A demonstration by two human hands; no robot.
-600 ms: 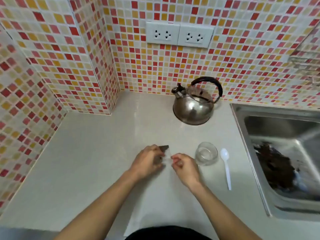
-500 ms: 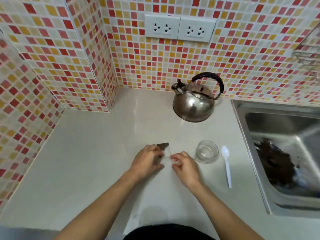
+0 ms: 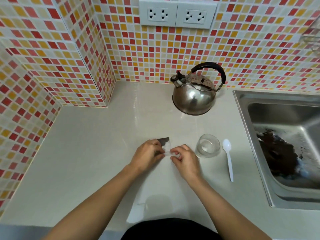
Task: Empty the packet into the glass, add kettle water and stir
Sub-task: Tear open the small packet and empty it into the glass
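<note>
Hands meet mid-counter: left hand (image 3: 147, 155) and right hand (image 3: 184, 159) both pinch a small packet (image 3: 165, 145), fingertips clamped on its edges, dark top poking up. Glass (image 3: 207, 147) sits just beside the right hand at 3 o'clock, white spoon (image 3: 228, 156) past it. Kettle (image 3: 194, 97) stands back at 12 o'clock, near the sink (image 3: 242, 108).

No lettering to read anywhere here. The packet (image 3: 165, 144), pinched between both hands, shows a dark band and a pale face, but any print on it is too blurred to make out. The kettle (image 3: 194, 97) is bare polished metal, no brand showing. The wall sockets (image 3: 177, 13) carry no legible marks, and the glass (image 3: 207, 148) is plain.
</note>
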